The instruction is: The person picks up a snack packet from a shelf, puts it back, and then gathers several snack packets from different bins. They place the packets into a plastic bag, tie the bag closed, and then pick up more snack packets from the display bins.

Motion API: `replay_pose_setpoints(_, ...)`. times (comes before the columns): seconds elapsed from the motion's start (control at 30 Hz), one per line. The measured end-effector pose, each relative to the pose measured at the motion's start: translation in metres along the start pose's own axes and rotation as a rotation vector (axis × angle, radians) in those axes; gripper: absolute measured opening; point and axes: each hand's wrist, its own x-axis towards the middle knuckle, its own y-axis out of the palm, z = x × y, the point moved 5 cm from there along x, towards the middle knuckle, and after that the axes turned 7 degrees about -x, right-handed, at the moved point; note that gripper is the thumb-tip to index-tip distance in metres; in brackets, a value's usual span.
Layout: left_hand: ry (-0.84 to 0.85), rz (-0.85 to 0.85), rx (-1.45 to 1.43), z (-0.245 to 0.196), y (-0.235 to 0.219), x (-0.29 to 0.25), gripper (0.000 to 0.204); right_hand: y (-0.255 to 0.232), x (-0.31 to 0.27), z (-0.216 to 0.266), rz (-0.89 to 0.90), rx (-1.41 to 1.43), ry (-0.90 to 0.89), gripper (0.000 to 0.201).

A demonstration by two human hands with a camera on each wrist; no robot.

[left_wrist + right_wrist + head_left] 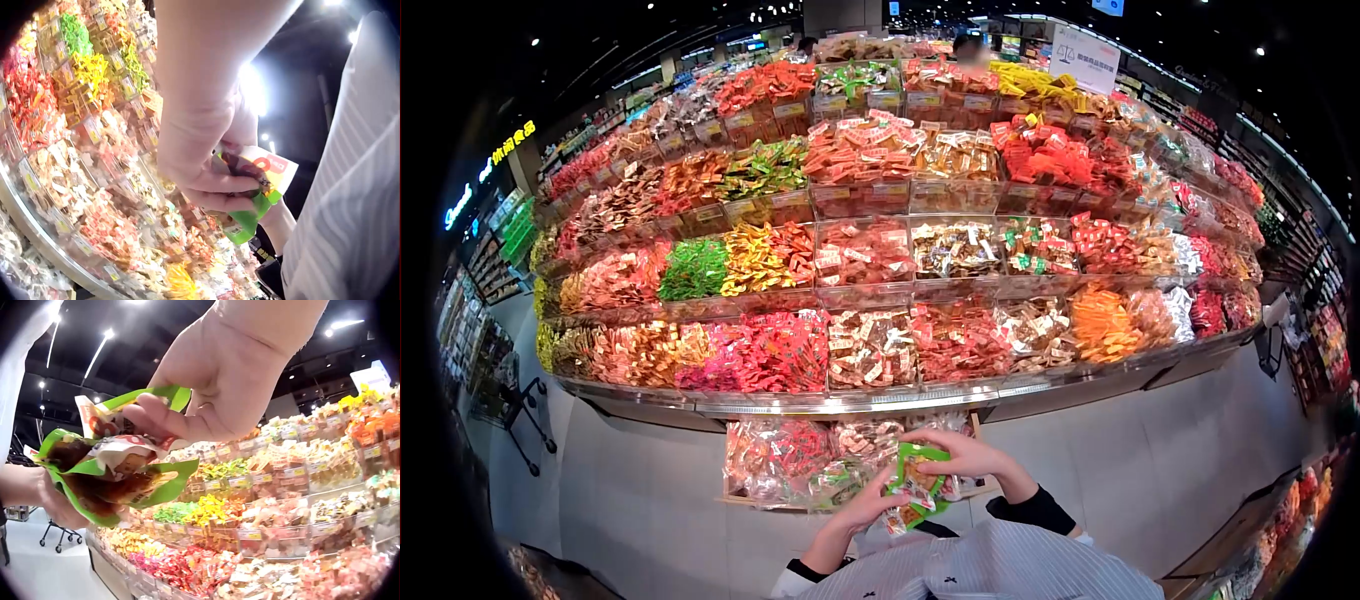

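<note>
Several green-edged snack packets (918,478) with red and white print are held between both hands in front of the torso. The left hand (866,505) grips them from the lower left; in the left wrist view, the fingers of the left hand (203,162) curl over the packets (250,172). From the upper right, the right hand (965,455) pinches one packet; in the right wrist view, the right hand (215,387) has thumb and fingers bent round its edge, above the other packets (112,481). Part of the left hand (59,500) shows behind them.
A tiered display (870,290) of wrapped snacks in clear bins curves across the front. Below its metal edge sits a low box of bagged packets (775,450). A black cart (525,415) stands at the left on the grey floor, and another display (1285,535) is at the lower right.
</note>
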Motion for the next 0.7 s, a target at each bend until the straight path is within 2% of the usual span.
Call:
replay_pose_setpoints(0.03,-0.07,0.064,0.01,0.017,0.013,0.008,0.068,-0.005,-0.022,-0.005,0.008,-0.006,-0.019,0.049)
replay_pose_setpoints(0.07,-0.055,0.054,0.017,0.028,0.025,0.017,0.068,-0.009,-0.045,-0.013,0.009,-0.006,-0.004,0.053)
replay_pose_setpoints(0.13,-0.168,0.184,-0.074,0.054,0.068,0.027,0.069,-0.017,-0.091,-0.028,0.022,0.0,0.009,0.057)
replay_pose_setpoints(0.23,-0.237,0.216,-0.122,0.083,0.112,0.043,0.07,-0.033,-0.147,-0.038,-0.079,0.279,0.026,0.06)
replay_pose_setpoints(0.27,-0.275,0.251,-0.155,0.092,0.125,0.05,0.07,-0.037,-0.161,-0.044,-0.077,0.281,0.021,0.06)
replay_pose_setpoints(0.33,-0.263,0.258,-0.173,0.099,0.147,0.063,0.071,-0.055,-0.185,-0.041,-0.248,0.068,-0.109,0.055)
replay_pose_setpoints(0.37,-0.262,0.261,-0.146,0.102,0.155,0.067,0.074,-0.057,-0.2,-0.045,-0.213,0.263,0.04,0.048)
replay_pose_setpoints(0.47,-0.257,0.248,-0.107,0.11,0.169,0.075,0.077,-0.064,-0.217,-0.058,-0.166,0.408,0.16,0.042)
replay_pose_setpoints(0.5,-0.217,0.238,-0.113,0.112,0.168,0.078,0.074,-0.067,-0.216,-0.062,-0.196,0.443,0.166,0.035)
replay_pose_setpoints(0.53,-0.178,0.226,-0.117,0.111,0.167,0.079,0.071,-0.07,-0.213,-0.07,-0.186,0.449,0.162,0.035)
replay_pose_setpoints(0.67,-0.237,0.083,-0.14,0.083,0.164,0.078,0.071,-0.081,-0.195,-0.08,-0.2,0.467,0.082,0.026)
replay_pose_setpoints(0.7,-0.187,0.064,-0.123,0.079,0.158,0.084,0.075,-0.087,-0.191,-0.081,-0.211,0.504,0.088,0.026)
